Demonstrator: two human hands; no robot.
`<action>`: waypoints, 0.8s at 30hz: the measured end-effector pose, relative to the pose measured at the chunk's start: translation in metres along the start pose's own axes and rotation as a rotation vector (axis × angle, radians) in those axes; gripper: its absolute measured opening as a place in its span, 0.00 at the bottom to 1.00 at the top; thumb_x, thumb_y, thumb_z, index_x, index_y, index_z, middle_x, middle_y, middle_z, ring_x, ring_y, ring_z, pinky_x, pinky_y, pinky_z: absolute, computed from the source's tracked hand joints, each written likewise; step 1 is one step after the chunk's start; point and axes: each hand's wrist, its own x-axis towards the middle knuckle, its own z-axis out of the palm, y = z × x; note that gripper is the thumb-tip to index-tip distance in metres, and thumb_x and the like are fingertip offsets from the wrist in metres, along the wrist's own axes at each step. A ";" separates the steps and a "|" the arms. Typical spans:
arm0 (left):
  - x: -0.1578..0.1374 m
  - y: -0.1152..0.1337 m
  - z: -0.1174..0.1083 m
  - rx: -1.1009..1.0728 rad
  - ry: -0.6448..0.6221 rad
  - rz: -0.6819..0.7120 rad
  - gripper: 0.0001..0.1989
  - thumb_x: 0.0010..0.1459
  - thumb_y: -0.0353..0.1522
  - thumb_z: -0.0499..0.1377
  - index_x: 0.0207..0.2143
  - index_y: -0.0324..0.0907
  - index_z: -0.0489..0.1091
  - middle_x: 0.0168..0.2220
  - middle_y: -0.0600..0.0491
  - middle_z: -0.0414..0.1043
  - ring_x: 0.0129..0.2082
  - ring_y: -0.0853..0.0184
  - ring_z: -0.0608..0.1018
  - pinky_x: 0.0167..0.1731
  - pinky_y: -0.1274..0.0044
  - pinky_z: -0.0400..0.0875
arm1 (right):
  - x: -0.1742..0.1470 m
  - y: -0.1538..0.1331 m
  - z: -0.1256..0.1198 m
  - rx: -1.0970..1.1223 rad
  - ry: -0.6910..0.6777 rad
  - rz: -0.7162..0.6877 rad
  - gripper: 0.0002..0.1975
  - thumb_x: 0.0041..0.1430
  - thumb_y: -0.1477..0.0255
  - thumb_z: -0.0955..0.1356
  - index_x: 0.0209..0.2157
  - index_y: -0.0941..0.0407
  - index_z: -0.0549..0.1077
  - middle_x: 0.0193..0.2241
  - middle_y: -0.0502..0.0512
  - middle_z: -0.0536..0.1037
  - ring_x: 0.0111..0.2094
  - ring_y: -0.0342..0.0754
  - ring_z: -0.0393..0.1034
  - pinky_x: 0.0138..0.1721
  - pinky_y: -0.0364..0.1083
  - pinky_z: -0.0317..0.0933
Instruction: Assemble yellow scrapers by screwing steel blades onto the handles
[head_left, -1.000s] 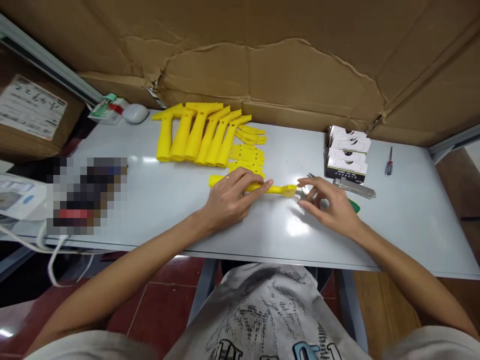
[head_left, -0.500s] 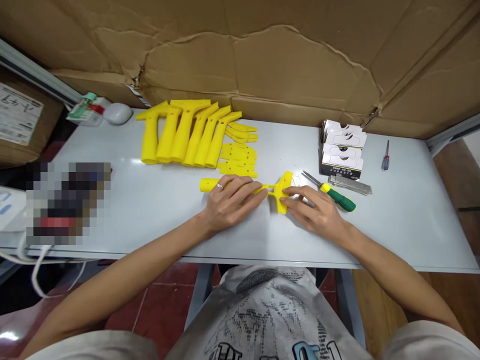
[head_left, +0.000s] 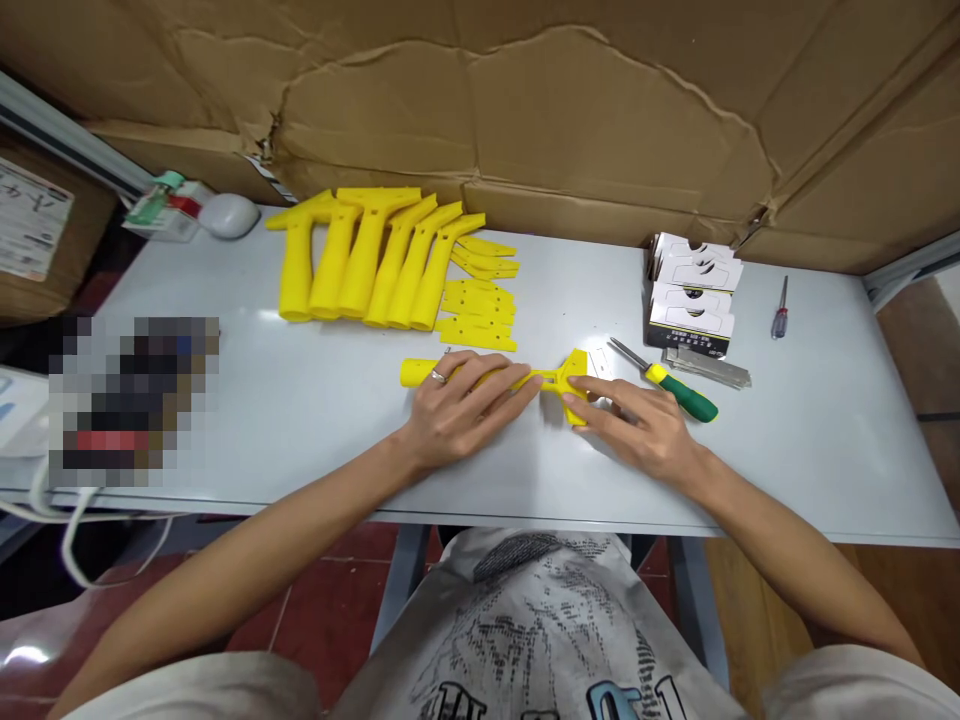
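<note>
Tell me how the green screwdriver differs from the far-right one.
The green screwdriver looks bigger; the far-right screwdriver, smaller. The green screwdriver lies near the right hand, tip leftward; the far-right screwdriver lies farther off, tip pointing away. Both lie on the table.

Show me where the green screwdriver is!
In the head view, the green screwdriver lies right of center on the table, between the right hand and the metal strips.

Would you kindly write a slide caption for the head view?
A yellow tool, left hand on its handle, right hand on its head, green-handled screwdriver nearby.
</note>
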 end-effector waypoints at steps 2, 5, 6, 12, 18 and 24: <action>0.000 0.000 0.000 0.022 -0.012 0.003 0.10 0.74 0.23 0.65 0.51 0.44 0.82 0.46 0.49 0.89 0.45 0.59 0.85 0.45 0.68 0.77 | 0.000 0.001 0.001 0.139 0.042 0.064 0.24 0.73 0.79 0.75 0.67 0.51 0.81 0.61 0.64 0.86 0.49 0.51 0.88 0.41 0.50 0.85; 0.001 0.001 -0.003 0.032 -0.005 0.018 0.09 0.74 0.23 0.65 0.51 0.42 0.83 0.47 0.49 0.89 0.45 0.59 0.85 0.46 0.68 0.76 | 0.001 0.004 0.003 0.417 0.105 0.170 0.28 0.72 0.78 0.76 0.69 0.44 0.81 0.63 0.58 0.85 0.51 0.51 0.87 0.49 0.53 0.86; 0.002 0.001 -0.004 0.024 0.001 0.025 0.09 0.73 0.23 0.65 0.51 0.42 0.83 0.47 0.48 0.89 0.45 0.59 0.85 0.46 0.68 0.76 | 0.001 0.005 0.003 0.490 0.110 0.197 0.28 0.71 0.76 0.77 0.68 0.41 0.81 0.63 0.56 0.85 0.51 0.51 0.87 0.50 0.53 0.86; 0.000 0.001 -0.008 -0.050 0.017 0.065 0.11 0.72 0.22 0.64 0.50 0.40 0.84 0.48 0.45 0.89 0.46 0.56 0.86 0.46 0.66 0.76 | -0.001 0.009 0.000 0.696 -0.055 0.443 0.32 0.64 0.66 0.83 0.66 0.33 0.81 0.70 0.56 0.77 0.45 0.47 0.83 0.38 0.50 0.85; -0.002 0.002 -0.008 -0.043 0.013 0.092 0.12 0.75 0.24 0.61 0.48 0.41 0.85 0.46 0.46 0.89 0.46 0.57 0.86 0.48 0.66 0.75 | -0.002 0.007 -0.003 0.883 -0.175 0.675 0.43 0.63 0.59 0.84 0.75 0.33 0.71 0.79 0.62 0.58 0.50 0.50 0.79 0.38 0.51 0.87; -0.001 0.005 -0.007 -0.031 0.012 0.087 0.12 0.76 0.23 0.60 0.48 0.39 0.85 0.46 0.45 0.88 0.45 0.57 0.85 0.47 0.66 0.74 | -0.006 0.005 0.006 0.702 -0.168 0.606 0.48 0.60 0.61 0.85 0.77 0.36 0.68 0.78 0.64 0.62 0.47 0.50 0.82 0.36 0.52 0.88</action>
